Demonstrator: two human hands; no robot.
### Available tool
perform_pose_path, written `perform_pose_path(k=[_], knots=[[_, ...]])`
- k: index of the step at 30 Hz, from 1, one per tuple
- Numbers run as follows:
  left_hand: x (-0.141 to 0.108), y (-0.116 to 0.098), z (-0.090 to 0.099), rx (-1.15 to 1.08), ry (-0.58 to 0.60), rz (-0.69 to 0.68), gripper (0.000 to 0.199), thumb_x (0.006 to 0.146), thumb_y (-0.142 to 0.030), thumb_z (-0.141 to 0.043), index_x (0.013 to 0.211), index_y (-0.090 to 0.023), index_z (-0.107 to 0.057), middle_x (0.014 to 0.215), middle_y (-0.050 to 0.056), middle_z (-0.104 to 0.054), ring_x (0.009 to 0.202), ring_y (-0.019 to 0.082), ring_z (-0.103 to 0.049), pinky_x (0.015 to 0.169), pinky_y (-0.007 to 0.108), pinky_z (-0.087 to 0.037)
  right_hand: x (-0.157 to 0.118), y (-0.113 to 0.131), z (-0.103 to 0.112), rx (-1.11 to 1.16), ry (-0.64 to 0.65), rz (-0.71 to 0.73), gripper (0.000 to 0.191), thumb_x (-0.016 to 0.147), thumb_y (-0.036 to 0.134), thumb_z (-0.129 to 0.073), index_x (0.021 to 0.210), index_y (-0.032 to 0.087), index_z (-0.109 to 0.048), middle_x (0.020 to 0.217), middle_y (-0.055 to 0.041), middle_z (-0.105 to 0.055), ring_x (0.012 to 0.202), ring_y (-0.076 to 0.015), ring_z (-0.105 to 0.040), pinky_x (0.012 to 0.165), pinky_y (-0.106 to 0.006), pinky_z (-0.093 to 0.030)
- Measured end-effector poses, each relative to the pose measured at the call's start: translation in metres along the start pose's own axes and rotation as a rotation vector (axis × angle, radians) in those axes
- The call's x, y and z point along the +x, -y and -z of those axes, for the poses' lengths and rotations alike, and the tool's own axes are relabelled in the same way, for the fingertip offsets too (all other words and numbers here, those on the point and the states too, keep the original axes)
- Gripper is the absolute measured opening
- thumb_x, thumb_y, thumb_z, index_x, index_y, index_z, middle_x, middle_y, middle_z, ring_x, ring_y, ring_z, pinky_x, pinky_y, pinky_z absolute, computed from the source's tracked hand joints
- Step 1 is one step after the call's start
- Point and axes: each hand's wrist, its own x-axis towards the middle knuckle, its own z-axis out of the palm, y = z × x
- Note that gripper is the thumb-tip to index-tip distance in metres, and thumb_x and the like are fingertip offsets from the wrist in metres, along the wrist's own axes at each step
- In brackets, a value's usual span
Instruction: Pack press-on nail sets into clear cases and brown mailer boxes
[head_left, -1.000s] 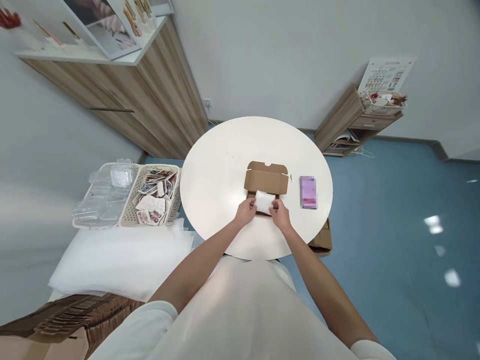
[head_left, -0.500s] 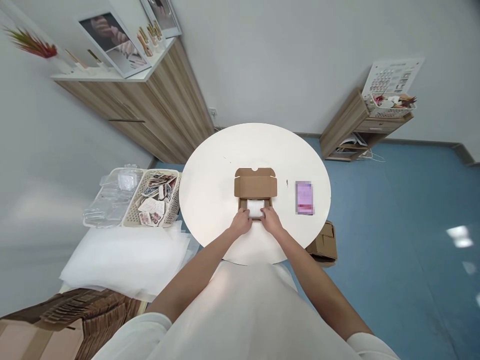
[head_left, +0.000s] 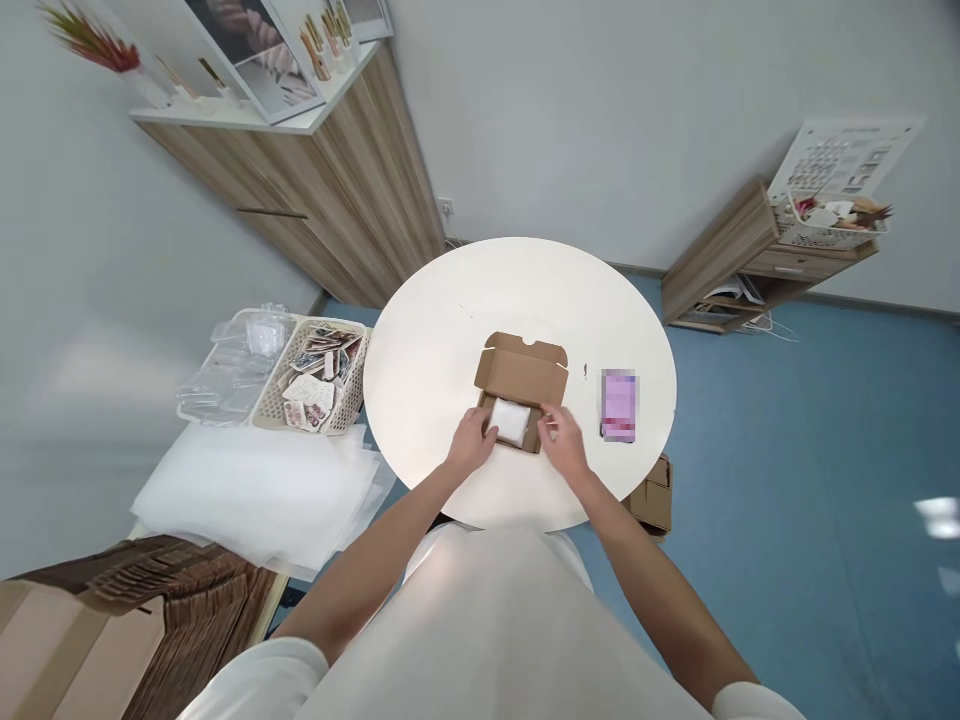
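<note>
A brown cardboard box [head_left: 521,368] lies on the round white table, its lid folded back away from me and its body turned slightly clockwise. Inside sits a white wrapped packet [head_left: 510,422], leaving a strip of bare cardboard on its right. My left hand [head_left: 472,440] grips the left wall of the box, thumb beside the packet. At the right side, by the lid's lower corner, is my right hand [head_left: 564,445], with bent fingers apart; whether the fingertips touch the cardboard is hard to make out.
A blurred-out purple item [head_left: 619,405] lies on the white table [head_left: 420,350] to the right. On the left are a basket of cards [head_left: 349,400], a tray of clear plastic pieces [head_left: 217,385], white sheets [head_left: 247,490] and stacked flat cardboard [head_left: 202,620]. Another carton [head_left: 652,495] stands below the table's right edge.
The box has turned clockwise. My right hand has come off the packet and moved right; my left hand has shifted left onto the box's wall. The view has shifted a little.
</note>
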Motion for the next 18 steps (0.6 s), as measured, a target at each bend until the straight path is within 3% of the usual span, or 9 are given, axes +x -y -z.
perform_pose_path(k=[3,4,6,9,14,18], knots=[[0.017,0.004,0.016,-0.083,-0.134,0.102,0.041,0.079,-0.035,-0.044,0.116,-0.017,-0.043,0.114,0.011,-0.047,0.101,0.021,-0.048,0.084,0.036,-0.041,0.022,-0.009,0.021,0.049,-0.259,-0.188,0.046,0.075,0.037,-0.048,0.118,0.023,-0.040,0.110,-0.0071,-0.048,0.080,-0.0148,-0.050,0.067,-0.030,-0.045],[0.025,0.006,0.021,-0.129,-0.162,0.166,0.047,0.079,-0.040,-0.044,0.119,-0.016,-0.040,0.119,0.013,-0.044,0.100,0.021,-0.049,0.083,0.036,-0.042,0.029,-0.013,0.027,0.068,-0.288,-0.273,0.051,0.073,0.042,-0.049,0.119,0.023,-0.038,0.112,-0.0067,-0.047,0.081,-0.0148,-0.049,0.068,-0.030,-0.044],[0.042,0.008,0.032,-0.253,-0.156,0.300,0.054,0.080,-0.048,-0.039,0.122,-0.016,-0.036,0.126,0.014,-0.039,0.103,0.021,-0.048,0.084,0.035,-0.041,0.040,-0.021,0.033,0.165,-0.206,-0.445,0.053,0.072,0.050,-0.047,0.119,0.025,-0.040,0.111,-0.0051,-0.049,0.081,-0.0144,-0.050,0.069,-0.029,-0.043],[0.064,0.009,0.043,-0.458,-0.024,0.372,0.059,0.081,-0.057,-0.025,0.123,-0.017,-0.037,0.130,0.012,-0.038,0.110,0.021,-0.045,0.084,0.033,-0.040,0.048,-0.027,0.033,0.362,-0.033,-0.565,0.051,0.074,0.058,-0.038,0.112,0.027,-0.047,0.111,-0.0023,-0.053,0.077,-0.0132,-0.051,0.063,-0.025,-0.043],[0.076,0.004,0.048,-0.546,0.221,0.348,0.065,0.081,-0.060,-0.008,0.123,-0.021,-0.038,0.126,0.007,-0.045,0.112,0.021,-0.044,0.085,0.033,-0.039,0.049,-0.018,0.022,0.507,0.089,-0.549,0.055,0.075,0.065,-0.027,0.107,0.028,-0.053,0.105,-0.0003,-0.057,0.074,-0.0121,-0.052,0.059,-0.022,-0.041],[0.070,0.004,0.048,-0.598,0.253,0.289,0.066,0.081,-0.061,-0.006,0.119,-0.023,-0.044,0.123,0.005,-0.049,0.111,0.020,-0.045,0.086,0.035,-0.038,0.046,0.000,0.016,0.506,0.118,-0.497,0.057,0.076,0.065,-0.024,0.114,0.030,-0.048,0.113,0.0003,-0.053,0.081,-0.0130,-0.053,0.064,-0.023,-0.042]])
